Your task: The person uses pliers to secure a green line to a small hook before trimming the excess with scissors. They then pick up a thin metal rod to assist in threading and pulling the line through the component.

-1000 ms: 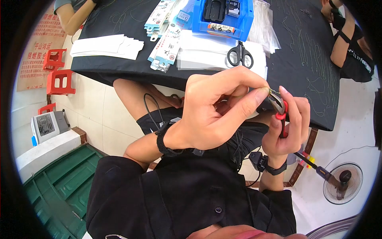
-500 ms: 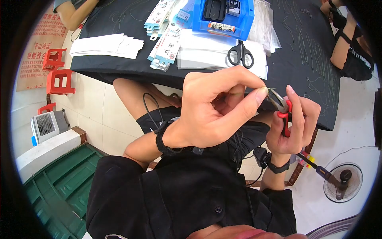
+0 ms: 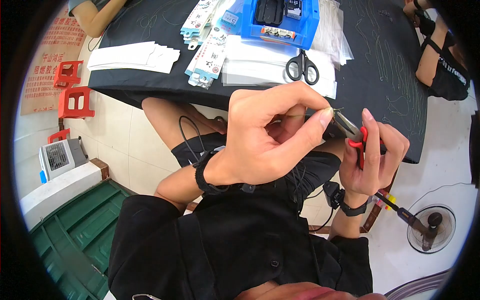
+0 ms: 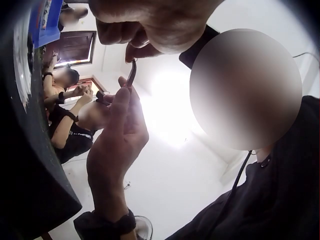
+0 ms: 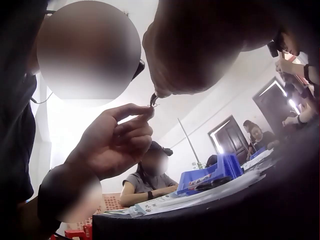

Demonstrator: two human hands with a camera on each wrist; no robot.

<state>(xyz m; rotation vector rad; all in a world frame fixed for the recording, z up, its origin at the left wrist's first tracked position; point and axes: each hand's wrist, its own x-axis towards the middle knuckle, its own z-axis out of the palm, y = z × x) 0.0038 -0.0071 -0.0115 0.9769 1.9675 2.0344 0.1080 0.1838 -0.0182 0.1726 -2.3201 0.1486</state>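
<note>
In the head view, my left hand (image 3: 270, 145) pinches a thin greenish line (image 3: 339, 109) between thumb and index fingertip, and a short end sticks out past them. My right hand (image 3: 375, 160) holds small red-handled pliers (image 3: 354, 134), their metal jaws slightly parted and pointing at the left fingertips. The index finger lies straight along the handle. From the left wrist view, the dark pliers tip (image 4: 132, 73) reaches up to the left fingertips. The right wrist view shows the same meeting from the other side, with the left hand (image 5: 112, 142) below the tip.
Beyond my hands is a black-covered table (image 3: 210, 95) with black scissors (image 3: 302, 67), a blue bin (image 3: 310, 37), printed packets (image 3: 207, 57) and white cards (image 3: 134, 57). Tangled lines (image 3: 395, 95) lie on its right side. Other people sit around it. A fan (image 3: 431, 227) stands right.
My right hand has shifted to the right with the pliers, and their tip has backed off a little from the left fingertips. The left hand moved slightly left, still pinching the line.
</note>
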